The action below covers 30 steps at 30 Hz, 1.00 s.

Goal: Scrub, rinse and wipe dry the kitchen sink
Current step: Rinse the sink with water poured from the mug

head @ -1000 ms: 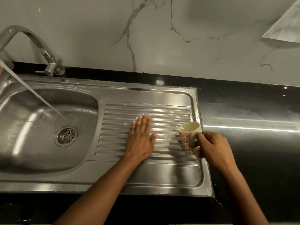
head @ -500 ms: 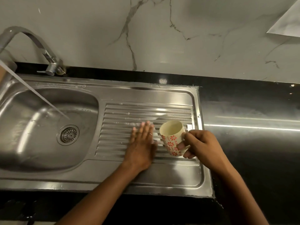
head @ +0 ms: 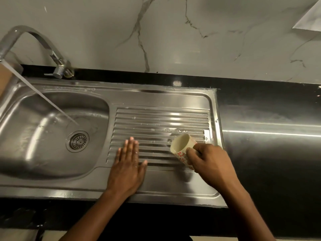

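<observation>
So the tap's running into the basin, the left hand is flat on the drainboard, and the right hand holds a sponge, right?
Not a sponge: the head view shows the right hand gripping a cream mug with red flowers. The rest holds: tap running into the basin, left hand flat on the drainboard.

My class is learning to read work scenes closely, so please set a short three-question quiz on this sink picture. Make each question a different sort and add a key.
1. True or false: the left hand lies flat on the ribbed drainboard.
2. What does the right hand hold? A a sponge; B a flowered mug; C a cloth.
3. Fill the gap: water from the tap runs into the ____.
Key: 1 true; 2 B; 3 basin.
</observation>
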Each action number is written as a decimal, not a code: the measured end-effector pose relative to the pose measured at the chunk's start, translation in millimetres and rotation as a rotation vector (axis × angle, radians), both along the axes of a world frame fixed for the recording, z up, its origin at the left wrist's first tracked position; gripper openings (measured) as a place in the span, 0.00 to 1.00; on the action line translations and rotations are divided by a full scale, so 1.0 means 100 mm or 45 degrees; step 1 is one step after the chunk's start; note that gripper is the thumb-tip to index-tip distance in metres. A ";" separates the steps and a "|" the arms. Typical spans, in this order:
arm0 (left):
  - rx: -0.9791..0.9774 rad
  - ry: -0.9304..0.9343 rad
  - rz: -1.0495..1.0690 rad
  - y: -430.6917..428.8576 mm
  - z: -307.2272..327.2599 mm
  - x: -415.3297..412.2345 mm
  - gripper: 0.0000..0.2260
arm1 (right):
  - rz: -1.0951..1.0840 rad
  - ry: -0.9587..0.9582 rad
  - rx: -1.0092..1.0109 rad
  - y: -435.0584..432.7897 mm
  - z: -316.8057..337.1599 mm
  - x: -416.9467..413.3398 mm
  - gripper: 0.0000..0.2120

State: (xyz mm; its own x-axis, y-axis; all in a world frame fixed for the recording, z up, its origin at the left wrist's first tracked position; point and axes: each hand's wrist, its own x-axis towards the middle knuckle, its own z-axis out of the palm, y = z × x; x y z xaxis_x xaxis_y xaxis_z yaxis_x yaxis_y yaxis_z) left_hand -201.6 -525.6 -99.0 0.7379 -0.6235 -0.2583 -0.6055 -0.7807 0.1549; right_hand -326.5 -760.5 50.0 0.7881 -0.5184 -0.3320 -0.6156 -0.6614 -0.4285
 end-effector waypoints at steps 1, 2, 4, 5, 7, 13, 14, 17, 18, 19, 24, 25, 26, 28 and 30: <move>0.021 -0.013 0.059 0.08 0.00 0.06 0.35 | 0.038 -0.008 0.001 0.06 -0.01 0.04 0.21; 0.039 -0.011 0.110 0.14 0.00 0.10 0.36 | 0.064 -0.020 0.017 0.11 -0.03 0.07 0.22; 0.055 0.024 0.173 0.17 0.01 0.12 0.37 | 0.073 -0.045 0.104 0.19 -0.01 0.10 0.24; 0.048 0.043 0.185 0.14 0.02 0.10 0.38 | 0.062 -0.058 0.167 0.21 0.00 0.11 0.24; 0.017 0.081 0.165 0.02 0.06 0.00 0.38 | 0.008 -0.085 0.324 0.21 0.07 0.09 0.21; -0.138 0.148 -0.215 -0.56 0.01 -0.40 0.34 | -0.276 -0.152 0.584 0.00 0.24 -0.15 0.16; -0.146 0.148 -0.271 -0.68 0.00 -0.43 0.34 | -0.316 -0.159 0.557 -0.06 0.26 -0.19 0.16; -0.150 0.134 -0.383 -1.09 -0.02 -0.39 0.34 | -0.425 -0.148 0.462 -0.22 0.25 -0.26 0.16; -0.144 0.132 -0.407 -1.22 -0.01 -0.36 0.34 | -0.453 -0.145 0.429 -0.28 0.24 -0.26 0.16; -0.135 0.130 -0.427 -1.34 -0.02 -0.31 0.34 | -0.472 -0.138 0.384 -0.34 0.21 -0.24 0.16; -0.122 0.104 -0.475 -1.80 -0.03 -0.03 0.33 | -0.400 -0.070 0.053 -0.59 0.05 0.02 0.21; -0.121 0.100 -0.483 -1.83 -0.04 0.01 0.33 | -0.378 -0.066 0.027 -0.61 0.04 0.10 0.21; -0.131 0.094 -0.496 -1.84 -0.04 0.04 0.33 | -0.355 -0.067 0.008 -0.62 0.03 0.18 0.21; -0.187 0.083 -0.512 -1.81 -0.06 0.09 0.32 | -0.278 -0.068 -0.051 -0.60 0.03 0.32 0.21; -0.249 0.086 -0.427 -1.73 -0.08 0.15 0.32 | -0.167 -0.063 -0.119 -0.56 0.03 0.43 0.21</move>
State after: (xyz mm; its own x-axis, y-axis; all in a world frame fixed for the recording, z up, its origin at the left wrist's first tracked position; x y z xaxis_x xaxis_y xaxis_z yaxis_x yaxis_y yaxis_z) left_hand -186.9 -698.2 -106.6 0.4703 -0.8693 -0.1520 -0.8052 -0.4932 0.3292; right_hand -283.5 -816.7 52.7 0.7260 -0.6445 -0.2399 -0.6787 -0.6153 -0.4010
